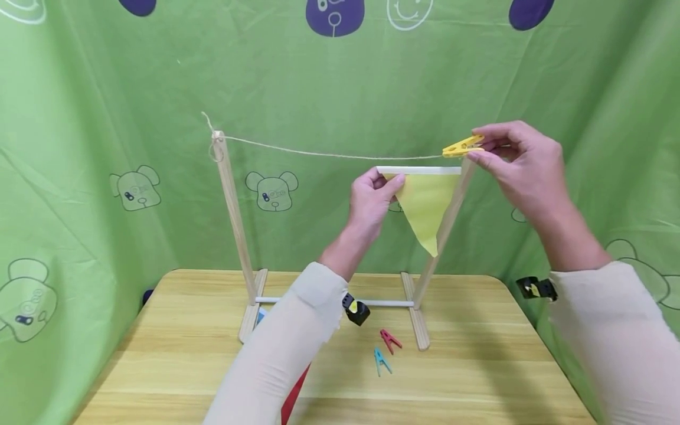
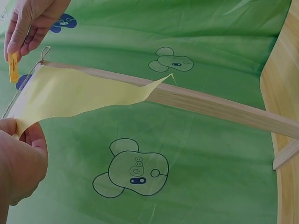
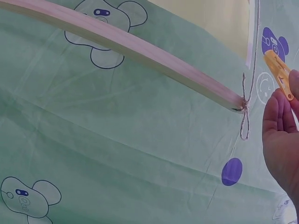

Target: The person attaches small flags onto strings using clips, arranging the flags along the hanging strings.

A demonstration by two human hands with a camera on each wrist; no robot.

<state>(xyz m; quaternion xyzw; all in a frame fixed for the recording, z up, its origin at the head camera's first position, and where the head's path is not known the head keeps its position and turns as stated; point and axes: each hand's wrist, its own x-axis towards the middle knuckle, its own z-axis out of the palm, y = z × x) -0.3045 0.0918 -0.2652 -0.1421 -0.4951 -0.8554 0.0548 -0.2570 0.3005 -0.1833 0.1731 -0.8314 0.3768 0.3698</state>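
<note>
My left hand [image 1: 369,200] pinches the upper left corner of a yellow triangular pennant [image 1: 429,200] with a white top strip. The pennant hangs point down, just under a string [image 1: 319,154] tied between two wooden posts. Up by the right post's top, my right hand [image 1: 523,160] holds a yellow clothespin [image 1: 461,147] between thumb and fingers. From the right wrist view, the clothespin [image 3: 279,74] appears apart from the string [image 3: 255,42]. The left wrist view shows the pennant [image 2: 84,93] with its tip curling, in front of the right post [image 2: 210,105].
A red clothespin [image 1: 390,340] and a blue one [image 1: 381,361] lie on the wooden table [image 1: 467,378]. Part of a red piece [image 1: 294,395] and a bit of blue show beside my left sleeve. A white rod [image 1: 390,303] joins the posts low down. Green curtain [image 1: 340,88] surrounds the table.
</note>
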